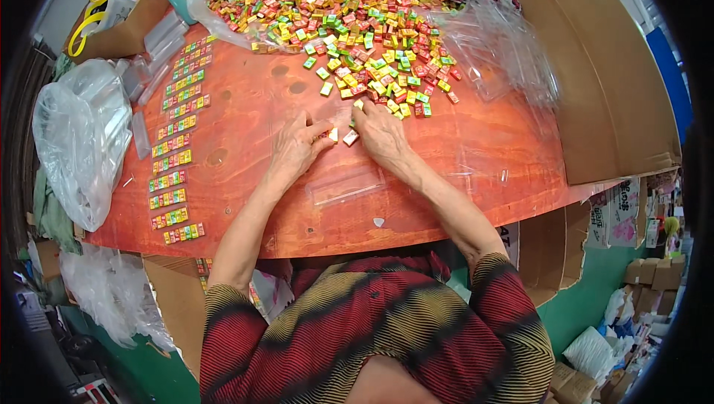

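Note:
My left hand and my right hand rest close together on the reddish wooden table, fingers curled over a few small wrapped candies that lie between them. A small clear plastic sleeve seems to be under my fingertips, but glare hides its edges. Just beyond my hands spreads a big heap of small square candies in red, green, yellow and orange wrappers. An empty clear plastic tray lies on the table just in front of my hands.
A column of filled candy strips runs down the table's left side. Clear empty trays pile up at the right, beside a big cardboard sheet. Plastic bags hang at the left; a cardboard box stands far left.

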Motion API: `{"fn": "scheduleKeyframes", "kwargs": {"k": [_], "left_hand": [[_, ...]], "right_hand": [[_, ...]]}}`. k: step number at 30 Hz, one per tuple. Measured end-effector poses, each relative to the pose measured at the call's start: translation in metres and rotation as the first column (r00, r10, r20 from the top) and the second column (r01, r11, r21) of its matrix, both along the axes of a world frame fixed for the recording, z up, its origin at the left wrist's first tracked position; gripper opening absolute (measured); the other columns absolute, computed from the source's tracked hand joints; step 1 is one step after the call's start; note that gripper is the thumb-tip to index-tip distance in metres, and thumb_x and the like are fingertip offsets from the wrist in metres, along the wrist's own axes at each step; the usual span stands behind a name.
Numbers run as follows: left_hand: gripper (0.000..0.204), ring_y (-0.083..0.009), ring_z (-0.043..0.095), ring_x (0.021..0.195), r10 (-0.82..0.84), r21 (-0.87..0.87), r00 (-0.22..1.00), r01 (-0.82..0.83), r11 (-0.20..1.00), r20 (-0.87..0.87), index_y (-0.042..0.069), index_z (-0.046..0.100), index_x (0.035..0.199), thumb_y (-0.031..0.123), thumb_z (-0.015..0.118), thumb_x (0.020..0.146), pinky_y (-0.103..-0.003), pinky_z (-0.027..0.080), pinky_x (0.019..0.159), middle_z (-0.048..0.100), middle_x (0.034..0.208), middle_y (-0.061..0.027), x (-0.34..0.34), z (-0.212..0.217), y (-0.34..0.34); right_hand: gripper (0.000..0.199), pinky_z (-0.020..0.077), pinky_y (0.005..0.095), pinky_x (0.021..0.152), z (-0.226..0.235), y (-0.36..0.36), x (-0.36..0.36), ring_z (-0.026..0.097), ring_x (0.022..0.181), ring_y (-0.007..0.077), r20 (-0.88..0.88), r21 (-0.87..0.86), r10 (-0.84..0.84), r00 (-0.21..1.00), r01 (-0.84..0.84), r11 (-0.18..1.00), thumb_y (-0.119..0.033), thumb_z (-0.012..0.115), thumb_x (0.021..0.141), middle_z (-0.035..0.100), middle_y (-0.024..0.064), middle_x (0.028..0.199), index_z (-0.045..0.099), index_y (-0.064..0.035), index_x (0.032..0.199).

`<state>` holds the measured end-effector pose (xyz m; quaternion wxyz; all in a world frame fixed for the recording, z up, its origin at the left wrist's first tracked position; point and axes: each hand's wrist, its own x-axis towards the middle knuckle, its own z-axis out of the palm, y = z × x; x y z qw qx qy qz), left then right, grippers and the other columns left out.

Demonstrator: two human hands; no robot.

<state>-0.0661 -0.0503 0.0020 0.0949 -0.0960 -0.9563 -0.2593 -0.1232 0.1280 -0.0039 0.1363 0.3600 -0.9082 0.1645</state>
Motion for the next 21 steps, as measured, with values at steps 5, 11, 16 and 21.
{"fn": "scheduleKeyframes", "kwargs": {"k": [5,11,16,21], "left_hand": [[0.026,-0.0261,0.055,0.077,0.037,-0.014,0.999,-0.037,0.999,-0.019,0.017,0.065,0.098,0.022,0.068,0.072,-0.037,0.045,0.065,0.051,0.083,-0.0092,0.002,-0.001,0.002],[0.028,-0.0257,0.054,0.077,0.087,-0.016,0.996,-0.087,0.996,0.006,0.019,0.065,0.099,0.023,0.068,0.071,-0.036,0.044,0.066,0.050,0.082,-0.0086,0.007,-0.002,-0.009],[0.028,-0.0255,0.054,0.078,0.050,-0.020,0.998,-0.049,0.999,0.024,0.018,0.066,0.098,0.023,0.067,0.071,-0.036,0.044,0.066,0.050,0.082,-0.0083,-0.001,0.003,-0.011],[0.027,-0.0256,0.054,0.077,-0.012,-0.022,1.000,0.012,1.000,-0.029,0.015,0.066,0.097,0.022,0.067,0.071,-0.037,0.044,0.066,0.050,0.082,-0.0087,-0.009,0.000,-0.004]], "right_hand": [[0.013,0.0471,0.0403,0.054,0.002,-0.016,-0.003,0.056,0.070,0.0322,0.010,-0.091,0.052,0.999,-0.051,0.995,-0.002,0.051,0.071,0.054,0.0168,0.079,0.054,0.0034,0.082],[0.021,0.0450,0.0409,0.061,0.002,-0.004,0.008,0.053,0.079,0.0322,0.158,-0.139,0.131,0.979,-0.109,0.984,-0.012,0.057,0.076,0.054,0.0139,0.082,0.051,-0.0020,0.093],[0.015,0.0458,0.0405,0.061,0.010,-0.004,0.021,0.055,0.075,0.0327,0.170,-0.195,0.077,0.982,-0.043,0.980,-0.009,0.058,0.071,0.051,0.0166,0.080,0.052,0.0006,0.081],[0.020,0.0456,0.0410,0.063,0.001,-0.002,0.008,0.054,0.076,0.0327,0.226,-0.030,0.166,0.960,-0.164,0.986,-0.009,0.058,0.073,0.051,0.0158,0.082,0.052,-0.0024,0.090]]}}
